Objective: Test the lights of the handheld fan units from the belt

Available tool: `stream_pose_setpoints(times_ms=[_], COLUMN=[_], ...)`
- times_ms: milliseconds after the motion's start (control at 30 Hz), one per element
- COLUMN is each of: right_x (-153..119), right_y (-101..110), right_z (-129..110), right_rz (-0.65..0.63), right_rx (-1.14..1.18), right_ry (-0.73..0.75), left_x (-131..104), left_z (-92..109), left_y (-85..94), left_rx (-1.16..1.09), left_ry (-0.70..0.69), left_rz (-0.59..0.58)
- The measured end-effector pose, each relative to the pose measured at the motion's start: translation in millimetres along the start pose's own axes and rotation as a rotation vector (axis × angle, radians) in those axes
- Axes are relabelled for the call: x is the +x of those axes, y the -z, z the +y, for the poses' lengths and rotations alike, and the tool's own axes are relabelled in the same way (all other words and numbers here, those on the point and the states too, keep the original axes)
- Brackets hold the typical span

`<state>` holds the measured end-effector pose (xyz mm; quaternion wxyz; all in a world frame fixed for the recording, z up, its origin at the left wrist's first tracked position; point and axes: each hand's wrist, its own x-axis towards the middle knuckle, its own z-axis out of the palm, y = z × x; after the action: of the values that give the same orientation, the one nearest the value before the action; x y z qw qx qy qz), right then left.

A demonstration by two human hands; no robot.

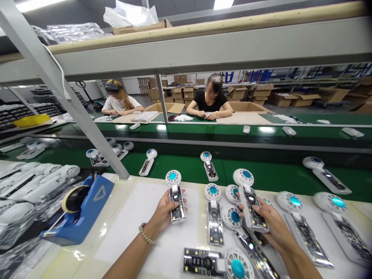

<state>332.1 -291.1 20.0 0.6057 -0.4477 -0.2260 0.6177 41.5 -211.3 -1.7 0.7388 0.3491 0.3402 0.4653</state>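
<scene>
My left hand (167, 209) is closed round a white device (177, 209) with a round fan head and a clear-covered circuit body, its thumb on the body. In my right hand (269, 219) is a similar device (252, 205), held tilted above others, its head pointing up and left. Between my hands, one device (215, 224) lies on the white worktable (124, 232). Another device (203, 262) rests sideways near the front edge. Several more lie partly overlapping under my right hand, and two (309, 240) (350, 236) sit at the right.
A blue tape dispenser (87, 209) stands left, beside piled white devices (43, 182). Beyond the table, a green conveyor (174, 162) carries spaced devices. A slanted metal post (87, 128) rises at left. Two people (210, 102) (120, 102) sit across the line.
</scene>
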Motion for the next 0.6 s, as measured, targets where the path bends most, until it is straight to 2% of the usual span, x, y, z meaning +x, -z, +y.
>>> stream_pose_setpoints(times_ms=[167,600], right_x=[-0.1,2.5], right_y=[-1.8,-1.1], right_z=[1.2,4.4], right_rz=[-0.017,-0.005], right_rx=[-0.065,-0.046], right_ry=[0.046,0.024], left_x=[0.4,-2.2], left_z=[-2.4,-0.5], left_y=[3.5,0.3], left_rx=[0.019,0.04], left_ry=[-0.017,0.012], left_rz=[-0.029,-0.034])
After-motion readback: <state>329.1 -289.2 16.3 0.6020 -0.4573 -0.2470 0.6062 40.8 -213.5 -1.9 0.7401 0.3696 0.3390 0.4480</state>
